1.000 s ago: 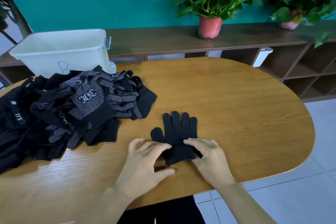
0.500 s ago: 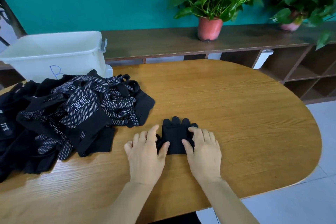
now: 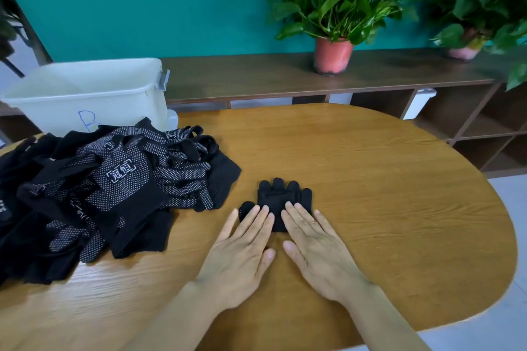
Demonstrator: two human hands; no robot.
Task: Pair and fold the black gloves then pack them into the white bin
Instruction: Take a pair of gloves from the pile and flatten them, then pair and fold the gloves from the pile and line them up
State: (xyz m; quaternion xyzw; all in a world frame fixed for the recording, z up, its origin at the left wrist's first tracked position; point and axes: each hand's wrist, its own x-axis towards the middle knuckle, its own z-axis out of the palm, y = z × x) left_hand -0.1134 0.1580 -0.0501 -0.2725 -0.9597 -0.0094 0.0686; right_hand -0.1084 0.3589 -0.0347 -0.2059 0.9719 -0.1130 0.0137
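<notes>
Black gloves in a folded pair (image 3: 281,196) lie on the wooden tabletop (image 3: 385,179), close to the person. The glove tips point away toward the wall, and one glove thumb sticks out on the left. The left hand (image 3: 239,253) lies flat with its palm down. Its fingers (image 3: 265,219) are straight and rest on the left part of the pair. The right hand (image 3: 319,253) lies flat too, just beside the left hand, and its straight fingers touch the right part of the pair. Both hands are spread out and only press down; they do not grip the gloves. A big pile (image 3: 119,188) of other black gloves with white dots sits on the left side of the tabletop, near the pair but not touching it. The white bin (image 3: 85,94) stands behind the pile at the far left and has a blue letter on its side. A long brown shelf (image 3: 256,77) runs along the green wall, and a plant in a pink pot (image 3: 332,55) stands on it
</notes>
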